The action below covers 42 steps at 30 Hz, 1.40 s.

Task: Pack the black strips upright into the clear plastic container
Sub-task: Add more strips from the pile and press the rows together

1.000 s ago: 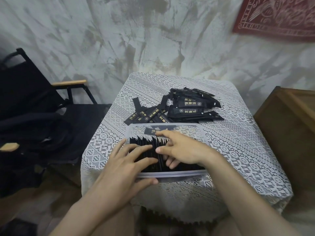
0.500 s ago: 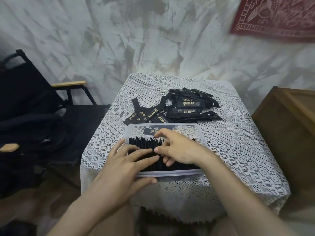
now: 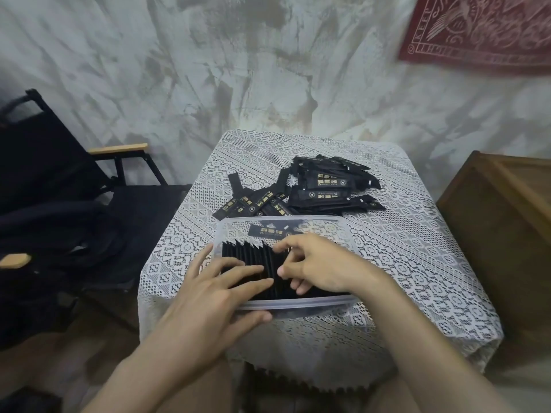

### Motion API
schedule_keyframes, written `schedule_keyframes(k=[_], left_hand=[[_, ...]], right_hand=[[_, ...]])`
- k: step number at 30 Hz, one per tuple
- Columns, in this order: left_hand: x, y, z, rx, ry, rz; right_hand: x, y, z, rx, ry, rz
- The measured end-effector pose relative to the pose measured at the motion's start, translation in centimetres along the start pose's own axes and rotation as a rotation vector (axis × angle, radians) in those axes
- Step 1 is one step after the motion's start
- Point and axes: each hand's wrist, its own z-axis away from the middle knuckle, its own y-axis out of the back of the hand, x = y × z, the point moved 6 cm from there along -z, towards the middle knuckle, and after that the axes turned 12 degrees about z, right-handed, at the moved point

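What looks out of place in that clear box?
One black strip seems to lie flat, label up, at the far end of the clear container, while the other strips inside stand upright in a row. A loose pile waits unpacked on the tablecloth behind it.

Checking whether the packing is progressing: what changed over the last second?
Very little. The right hand lowered its index finger slightly toward its thumb over the upright strips; whether it pinches one is unclear. Nothing was picked up or released. The left hand stays flat on the strips, thumb at the near wall of the clear container. The loose pile and the flat strip are unmoved.
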Motion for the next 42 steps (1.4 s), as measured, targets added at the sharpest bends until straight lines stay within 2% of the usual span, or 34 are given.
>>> schedule_keyframes(k=[6, 11, 18, 22, 25, 29, 32, 37, 40, 42], left_hand=[[0.2, 0.0, -0.5, 0.000, -0.005, 0.002], [0.8, -0.2, -1.2, -0.055, -0.060, -0.009], [1.4, -0.3, -2.1, -0.098, -0.041, -0.077], [1.4, -0.4, -1.8, -0.088, -0.044, -0.079], [1.4, -0.5, -1.7, -0.088, -0.046, -0.089], [1.3, -0.6, -1.8, -0.091, -0.030, -0.087], [1.3, -0.6, -1.8, -0.096, -0.014, -0.070], [1.6, -0.1, -1.8, -0.076, 0.030, -0.001], [1.6, 0.0, -1.8, -0.062, 0.035, 0.007], [1.5, -0.1, -1.8, -0.054, 0.027, 0.006]], right_hand=[[0.2, -0.3, -0.5, 0.006, -0.024, 0.004], [0.4, 0.0, -0.7, 0.018, -0.026, 0.134], [0.8, 1.0, -0.8, 0.063, -0.023, 0.247], [0.5, 2.1, -0.7, 0.113, -0.006, 0.370], [-0.3, 3.3, -0.3, 0.148, 0.036, 0.357], [-1.4, 7.9, -0.2, 0.325, 0.087, 0.317], [-0.2, 12.1, -1.8, 0.447, 0.033, 0.404], [4.5, 15.3, -6.8, 0.458, -0.103, 0.686], [6.1, 16.2, -8.7, 0.507, -0.127, 0.737], [7.0, 16.3, -9.8, 0.473, -0.153, 0.743]])
